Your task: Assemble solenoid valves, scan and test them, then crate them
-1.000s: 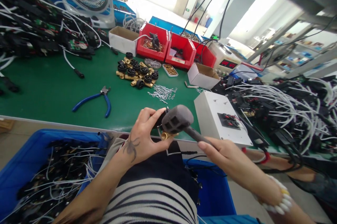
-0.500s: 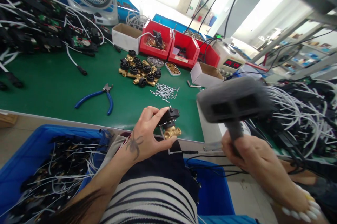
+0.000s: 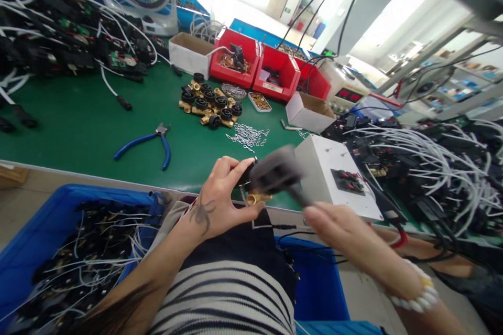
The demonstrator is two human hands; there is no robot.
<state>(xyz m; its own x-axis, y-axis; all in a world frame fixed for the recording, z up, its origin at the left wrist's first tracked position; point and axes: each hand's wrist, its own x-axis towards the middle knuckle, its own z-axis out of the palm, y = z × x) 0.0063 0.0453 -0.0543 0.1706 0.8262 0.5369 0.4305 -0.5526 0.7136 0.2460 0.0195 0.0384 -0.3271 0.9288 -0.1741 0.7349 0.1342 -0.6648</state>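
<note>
At the front edge of the green bench, my left hand (image 3: 222,193) is closed around a brass valve (image 3: 254,198) with a black top part. A thin metal pin or wire stands by its side, and a lead with a black end hangs below. My right hand (image 3: 334,227) grips the handle of a black mallet (image 3: 275,170), blurred by motion. Its blocky head is right in front of the valve's black top and hides most of it. Whether the two touch, I cannot tell.
Blue-handled cutters (image 3: 161,138), wire clips (image 3: 248,137) and brass valves (image 3: 210,104) lie on the bench. Red bins (image 3: 275,75) stand behind. A white box with a black terminal (image 3: 314,167) sits right. Blue crates (image 3: 47,219) with wired parts are below.
The mallet has swung left and down from the right side to the valve, with my right hand following. My left hand keeps its hold. The white box on the right is now uncovered.
</note>
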